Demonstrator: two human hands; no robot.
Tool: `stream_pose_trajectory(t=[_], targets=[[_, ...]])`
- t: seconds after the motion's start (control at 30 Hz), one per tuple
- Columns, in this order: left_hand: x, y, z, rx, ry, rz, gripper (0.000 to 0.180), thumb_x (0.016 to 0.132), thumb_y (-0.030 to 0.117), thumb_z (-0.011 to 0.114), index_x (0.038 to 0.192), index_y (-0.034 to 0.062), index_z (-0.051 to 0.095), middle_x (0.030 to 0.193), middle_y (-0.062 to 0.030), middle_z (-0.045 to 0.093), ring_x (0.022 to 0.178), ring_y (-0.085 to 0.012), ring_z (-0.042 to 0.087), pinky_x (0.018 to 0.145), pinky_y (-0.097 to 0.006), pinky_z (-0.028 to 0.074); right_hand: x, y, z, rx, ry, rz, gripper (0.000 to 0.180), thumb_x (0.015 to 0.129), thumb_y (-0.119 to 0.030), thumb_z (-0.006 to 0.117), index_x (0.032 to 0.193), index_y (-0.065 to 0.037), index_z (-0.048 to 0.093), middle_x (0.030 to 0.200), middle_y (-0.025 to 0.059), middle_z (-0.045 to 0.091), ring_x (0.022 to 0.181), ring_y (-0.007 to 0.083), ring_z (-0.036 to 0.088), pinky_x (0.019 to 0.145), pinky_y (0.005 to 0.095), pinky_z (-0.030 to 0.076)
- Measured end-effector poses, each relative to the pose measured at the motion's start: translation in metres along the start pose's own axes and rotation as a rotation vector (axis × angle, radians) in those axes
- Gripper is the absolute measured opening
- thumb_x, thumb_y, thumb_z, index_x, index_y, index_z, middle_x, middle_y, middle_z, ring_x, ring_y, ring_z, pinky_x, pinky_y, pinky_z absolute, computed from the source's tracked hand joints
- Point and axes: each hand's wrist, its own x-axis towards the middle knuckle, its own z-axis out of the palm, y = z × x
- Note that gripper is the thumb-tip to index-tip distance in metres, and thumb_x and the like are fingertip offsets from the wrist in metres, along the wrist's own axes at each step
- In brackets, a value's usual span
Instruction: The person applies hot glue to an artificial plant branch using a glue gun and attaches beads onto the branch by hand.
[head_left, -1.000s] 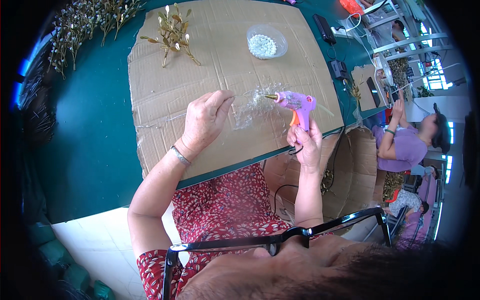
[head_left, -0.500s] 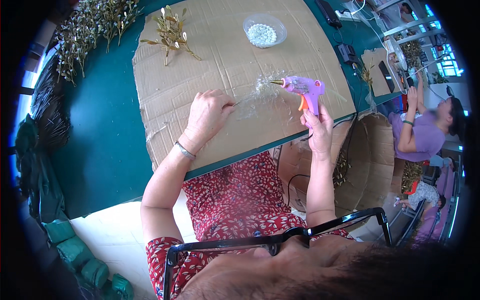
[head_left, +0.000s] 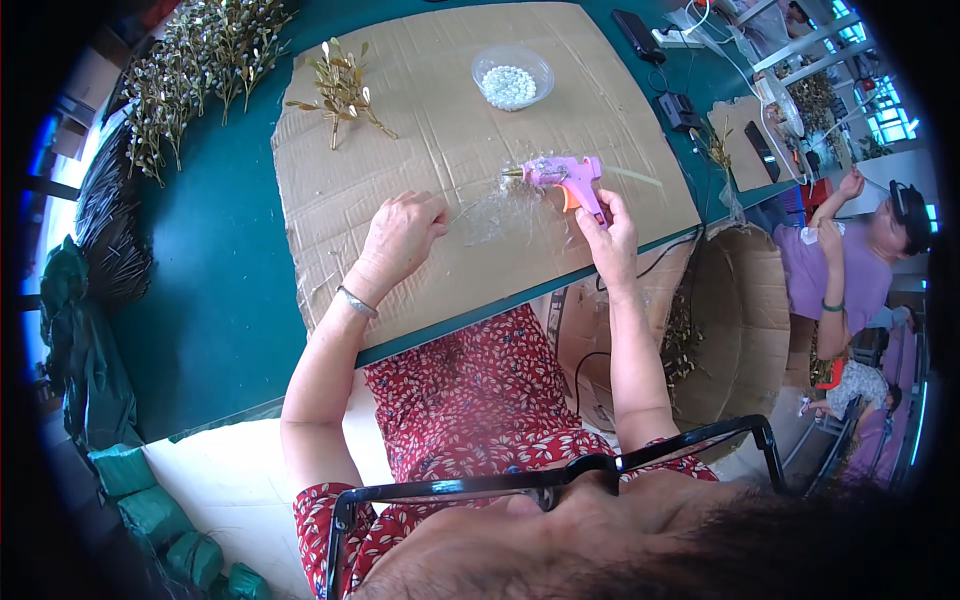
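Observation:
My right hand (head_left: 612, 232) grips a purple hot glue gun (head_left: 560, 172) by its handle, below the orange trigger. Its metal nozzle points left over a patch of clear, stringy dried glue (head_left: 490, 222) on the cardboard sheet (head_left: 440, 100). A pale glue stick (head_left: 637, 178) sticks out of the gun's back. Left of the nozzle, my left hand (head_left: 402, 240) is closed in a pinch just above the cardboard. What lies between its fingertips is too thin to make out. A clear plastic bowl (head_left: 541, 90) of white pearl beads stands beyond the gun.
Gold-leaved sprigs (head_left: 343, 88) lie at the cardboard's far left. More sprigs (head_left: 205, 60) and a bundle of black stems (head_left: 105, 215) cover the green table's left side. At right are black adapters (head_left: 678, 112), cables and a large cardboard bin (head_left: 740, 320). Another person (head_left: 840, 260) sits beyond.
The glue gun and my right hand have moved a little left. My left hand has drawn slightly left and down, still pinched. The other person's arms have shifted.

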Motion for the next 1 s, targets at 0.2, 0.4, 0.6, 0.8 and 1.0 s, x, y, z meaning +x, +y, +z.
stream_pose_trajectory(t=[0.2,0.4,0.6,0.8,1.0], targets=[[-0.010,0.001,0.001,0.033,0.024,0.011,0.010,0.080,0.011,0.060,0.082,0.0022,0.056,0.082,-0.0133,0.058,0.085,-0.0318,0.056,0.078,-0.040,0.044,0.001,0.002,0.001,-0.116,0.039,-0.056,0.032,0.082,-0.013,0.064,0.107,0.005,0.057,0.093,0.0076,0.054,0.080,0.0141,0.054,0.072,0.0285,0.045],[-0.016,0.004,0.003,0.060,0.078,-0.033,0.009,0.082,0.012,0.059,0.083,0.0030,0.057,0.082,-0.0133,0.059,0.085,-0.0312,0.057,0.077,-0.040,0.045,-0.002,0.009,0.012,-0.377,0.130,-0.223,0.027,0.083,-0.013,0.065,0.105,0.002,0.060,0.091,0.0064,0.053,0.076,0.0160,0.056,0.072,0.0287,0.046],[-0.012,0.003,-0.019,-0.008,0.294,-0.088,0.012,0.086,0.012,0.058,0.092,0.0017,0.062,0.085,-0.0138,0.065,0.081,-0.0312,0.062,0.073,-0.037,0.048,-0.010,0.000,0.010,-0.384,0.132,-0.148,0.032,0.085,-0.019,0.065,0.107,0.003,0.058,0.094,0.0109,0.053,0.080,0.0218,0.055,0.073,0.0328,0.047],[-0.008,-0.018,-0.016,-0.233,0.700,-0.244,0.010,0.085,0.010,0.062,0.091,0.0019,0.063,0.075,-0.0130,0.064,0.065,-0.0270,0.063,0.060,-0.031,0.049,-0.015,-0.018,-0.006,-0.202,0.128,-0.025,0.026,0.088,-0.014,0.064,0.109,0.001,0.060,0.085,0.0032,0.058,0.073,0.0084,0.052,0.065,0.0221,0.045],[-0.021,0.010,0.000,-0.183,0.488,0.478,0.010,0.072,0.006,0.064,0.076,0.0058,0.056,0.058,-0.0051,0.048,0.052,-0.0207,0.052,0.048,-0.035,0.043,0.003,-0.067,-0.003,-0.189,0.131,-0.089,0.015,0.091,-0.009,0.059,0.101,0.001,0.064,0.074,0.0003,0.061,0.065,0.0049,0.053,0.061,0.0179,0.043]])
